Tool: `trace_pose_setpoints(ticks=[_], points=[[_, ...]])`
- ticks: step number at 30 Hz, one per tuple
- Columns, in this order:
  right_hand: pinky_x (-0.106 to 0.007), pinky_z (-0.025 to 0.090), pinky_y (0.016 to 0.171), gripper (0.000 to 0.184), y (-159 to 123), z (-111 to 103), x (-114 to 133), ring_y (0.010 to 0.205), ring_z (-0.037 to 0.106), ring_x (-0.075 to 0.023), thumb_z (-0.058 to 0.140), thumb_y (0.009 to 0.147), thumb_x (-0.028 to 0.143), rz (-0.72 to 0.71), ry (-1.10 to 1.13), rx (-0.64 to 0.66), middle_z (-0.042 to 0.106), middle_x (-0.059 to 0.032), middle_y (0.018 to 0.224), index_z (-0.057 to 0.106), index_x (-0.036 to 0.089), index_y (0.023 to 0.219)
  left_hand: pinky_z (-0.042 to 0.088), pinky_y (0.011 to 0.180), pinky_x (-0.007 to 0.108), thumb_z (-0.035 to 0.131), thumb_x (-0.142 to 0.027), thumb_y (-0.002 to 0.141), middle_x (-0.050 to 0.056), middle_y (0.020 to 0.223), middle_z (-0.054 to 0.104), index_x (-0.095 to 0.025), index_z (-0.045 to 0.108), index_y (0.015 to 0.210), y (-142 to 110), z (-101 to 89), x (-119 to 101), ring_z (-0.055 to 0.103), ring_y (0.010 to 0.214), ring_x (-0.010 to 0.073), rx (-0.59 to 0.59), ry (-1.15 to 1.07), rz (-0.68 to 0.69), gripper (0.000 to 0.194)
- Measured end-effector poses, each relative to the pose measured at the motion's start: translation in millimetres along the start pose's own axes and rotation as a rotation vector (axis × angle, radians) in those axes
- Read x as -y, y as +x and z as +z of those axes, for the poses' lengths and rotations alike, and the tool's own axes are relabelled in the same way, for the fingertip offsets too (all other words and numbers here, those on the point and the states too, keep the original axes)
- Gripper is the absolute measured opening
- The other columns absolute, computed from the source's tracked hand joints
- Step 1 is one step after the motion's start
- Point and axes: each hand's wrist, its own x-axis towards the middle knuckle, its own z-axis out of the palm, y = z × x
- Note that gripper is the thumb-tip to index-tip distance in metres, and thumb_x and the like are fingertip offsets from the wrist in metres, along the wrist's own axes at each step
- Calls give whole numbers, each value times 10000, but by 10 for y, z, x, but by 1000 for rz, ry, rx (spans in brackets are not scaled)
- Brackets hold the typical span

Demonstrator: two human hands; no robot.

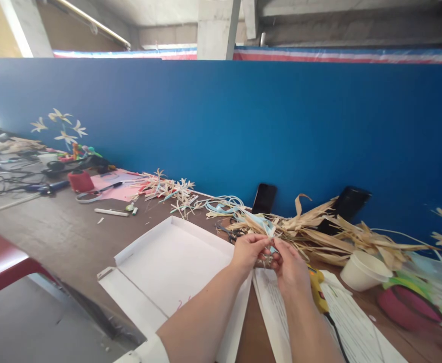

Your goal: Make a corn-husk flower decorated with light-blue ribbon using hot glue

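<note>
My left hand [250,250] and my right hand [291,264] meet above the table, fingers pinched together on a light blue ribbon strip [266,226] that sticks up between them. Just behind the hands lies a pile of dried corn husks [330,234]. A white open cardboard box [171,264] sits under my left forearm. A yellow glue gun [318,290] lies on printed paper sheets [351,322] beneath my right wrist.
A white cup [364,270] and a red-green bowl [407,305] stand at the right. Two phones [264,198] lean on the blue partition [243,126]. Straw flowers [171,191], blue ribbon loops [223,205], a red thread spool [80,180], pink paper and cables lie to the left.
</note>
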Motion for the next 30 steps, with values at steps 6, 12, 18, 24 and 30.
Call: trace_pose_setpoints(ticks=[6, 12, 18, 24, 30], points=[[-125, 323, 382, 317, -4, -16, 34, 465, 410, -48, 782, 550, 338, 8, -16, -7, 516, 60, 533, 653, 163, 781, 401, 446, 164, 741, -354, 597, 30, 608, 619, -119, 699, 807, -19, 9, -2, 545, 522, 85, 14, 33, 39, 318], [-127, 302, 369, 275, 4, -28, 21, 449, 395, -43, 779, 544, 308, 8, 14, 25, 499, 65, 511, 644, 161, 734, 407, 450, 172, 739, -360, 605, 19, 565, 603, -122, 707, 826, 4, -9, 32, 531, 503, 84, 16, 51, 36, 326], [-126, 312, 357, 272, -2, -33, 22, 459, 408, -37, 787, 534, 297, 28, 52, 32, 520, 55, 570, 656, 167, 734, 425, 464, 176, 739, -345, 606, 26, 605, 625, -122, 716, 836, 2, -2, 35, 554, 540, 94, 20, 81, 62, 321], [-116, 308, 353, 252, -20, -19, 38, 457, 404, -28, 779, 553, 285, 41, 61, 38, 518, 58, 577, 646, 165, 730, 419, 454, 168, 738, -315, 604, 27, 602, 631, -118, 721, 808, -9, 21, 16, 557, 537, 92, 11, 84, 75, 284], [-121, 304, 350, 249, -26, -28, 40, 434, 398, -33, 772, 552, 293, 45, 37, 22, 510, 64, 528, 648, 171, 730, 423, 465, 178, 727, -305, 623, 19, 585, 628, -126, 721, 800, -20, 30, 6, 557, 529, 92, -7, 137, 78, 252]])
